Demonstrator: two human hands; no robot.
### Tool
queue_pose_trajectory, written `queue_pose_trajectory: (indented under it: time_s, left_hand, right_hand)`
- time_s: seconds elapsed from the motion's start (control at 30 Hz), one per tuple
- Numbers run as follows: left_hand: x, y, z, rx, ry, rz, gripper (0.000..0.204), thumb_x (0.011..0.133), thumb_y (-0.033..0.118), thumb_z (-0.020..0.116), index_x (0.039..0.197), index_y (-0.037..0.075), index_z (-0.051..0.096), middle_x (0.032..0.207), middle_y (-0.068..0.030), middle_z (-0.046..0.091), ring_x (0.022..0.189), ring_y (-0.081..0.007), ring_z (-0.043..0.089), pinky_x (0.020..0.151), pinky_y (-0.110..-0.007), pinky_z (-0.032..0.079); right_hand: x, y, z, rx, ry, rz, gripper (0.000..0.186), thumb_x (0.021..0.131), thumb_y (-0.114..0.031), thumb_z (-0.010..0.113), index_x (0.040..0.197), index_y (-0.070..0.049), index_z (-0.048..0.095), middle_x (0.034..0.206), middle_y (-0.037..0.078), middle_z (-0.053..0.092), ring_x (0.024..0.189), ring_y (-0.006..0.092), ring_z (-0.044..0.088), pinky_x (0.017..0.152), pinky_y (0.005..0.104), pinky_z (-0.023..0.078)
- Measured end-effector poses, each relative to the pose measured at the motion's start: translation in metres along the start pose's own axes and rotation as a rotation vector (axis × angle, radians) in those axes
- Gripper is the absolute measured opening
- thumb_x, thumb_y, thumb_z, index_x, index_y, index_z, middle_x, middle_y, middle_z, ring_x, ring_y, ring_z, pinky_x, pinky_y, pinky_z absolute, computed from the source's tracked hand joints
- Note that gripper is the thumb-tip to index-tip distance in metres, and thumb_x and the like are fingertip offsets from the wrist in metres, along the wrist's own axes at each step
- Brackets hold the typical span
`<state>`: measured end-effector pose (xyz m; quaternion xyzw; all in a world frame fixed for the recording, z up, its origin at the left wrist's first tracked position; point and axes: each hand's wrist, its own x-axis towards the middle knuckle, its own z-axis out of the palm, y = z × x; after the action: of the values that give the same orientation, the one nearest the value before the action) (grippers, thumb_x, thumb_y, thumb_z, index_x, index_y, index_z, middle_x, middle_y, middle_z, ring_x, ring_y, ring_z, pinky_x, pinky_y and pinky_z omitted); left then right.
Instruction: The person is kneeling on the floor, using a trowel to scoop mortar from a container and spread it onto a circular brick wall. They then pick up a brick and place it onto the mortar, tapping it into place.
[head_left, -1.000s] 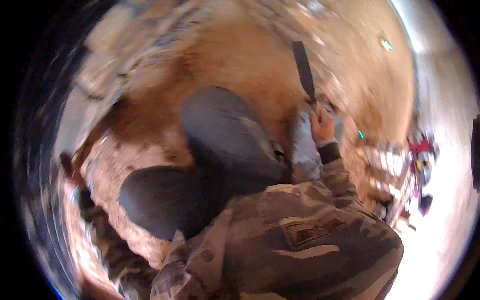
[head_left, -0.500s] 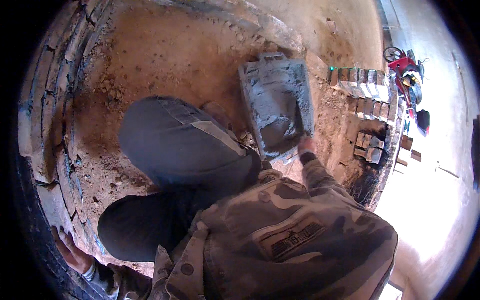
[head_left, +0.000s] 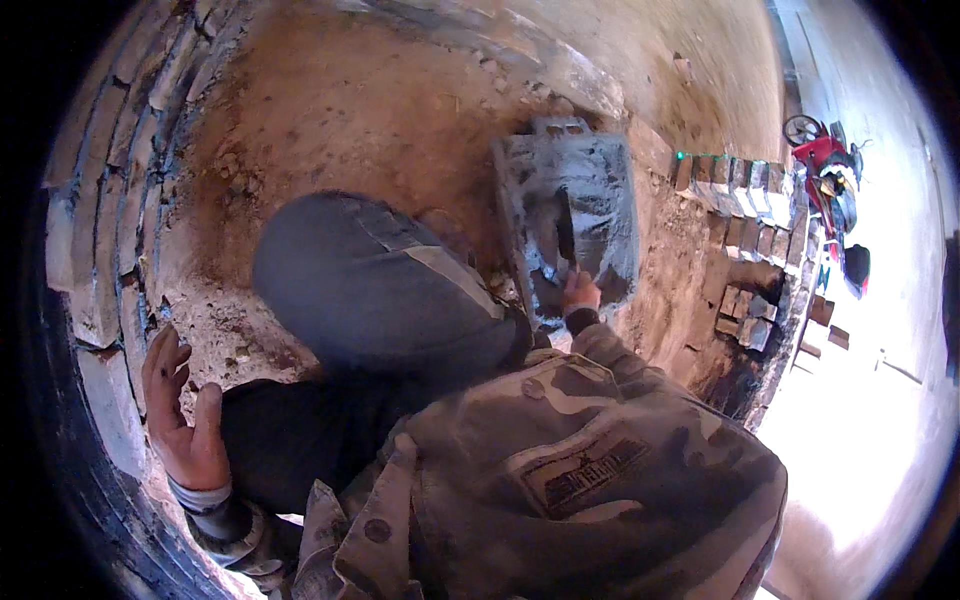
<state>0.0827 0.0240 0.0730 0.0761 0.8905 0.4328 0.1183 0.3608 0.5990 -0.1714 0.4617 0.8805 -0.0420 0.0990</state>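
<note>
The left hand, raised beside the left leg, is spread wide, fingers and thumb apart. Farther out, the right hand grips a trowel by its handle. The blade lies beyond the fist, its long axis running away from the body, tip leaning slightly left, over grey mortar within a tray. Whether it touches I cannot tell. Stacked bricks stand beyond, then a red motorbike.

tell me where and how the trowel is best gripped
Probably by the handle end of the trowel, coming from the person's side, where the right hand holds it: the dark blade points away, over the tray.
</note>
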Motion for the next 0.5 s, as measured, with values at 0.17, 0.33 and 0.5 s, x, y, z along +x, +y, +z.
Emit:
queue_pose_trajectory:
  time_s: [0.17, 0.33, 0.5]
  left_hand:
    - [-0.007, 0.002, 0.0, -0.041, 0.027, -0.109, 0.059, 0.091, 0.027, 0.063, 0.14, -0.001, 0.048, 0.137, -0.0195, 0.052, 0.119, -0.031, 0.055, 0.102, -0.044, 0.044]
    - [-0.004, -0.001, 0.001, -0.054, -0.006, -0.131, 0.057, 0.089, 0.019, 0.063, 0.139, -0.002, 0.048, 0.136, -0.0191, 0.052, 0.116, -0.031, 0.057, 0.103, -0.043, 0.044]
    - [-0.001, 0.003, 0.004, -0.064, -0.021, -0.114, 0.056, 0.086, 0.011, 0.062, 0.138, -0.003, 0.048, 0.136, -0.0191, 0.053, 0.115, -0.0307, 0.057, 0.102, -0.043, 0.045]
  right_hand:
    - [-0.025, -0.006, -0.036, 0.168, -0.128, -0.17, 0.036, 0.095, -0.045, 0.055, 0.091, -0.011, 0.063, 0.087, 0.023, 0.068, 0.085, 0.0479, 0.064, 0.071, 0.0559, 0.05]
    - [-0.014, 0.004, -0.036, 0.038, -0.126, 0.167, 0.056, 0.1, -0.054, 0.039, 0.097, -0.004, 0.064, 0.094, 0.025, 0.068, 0.092, 0.043, 0.065, 0.076, 0.0529, 0.05]
    - [0.001, -0.025, 0.025, -0.064, -0.192, -0.19, 0.048, 0.102, -0.047, 0.034, 0.106, -0.01, 0.065, 0.096, 0.024, 0.069, 0.087, 0.0449, 0.066, 0.076, 0.0536, 0.052]
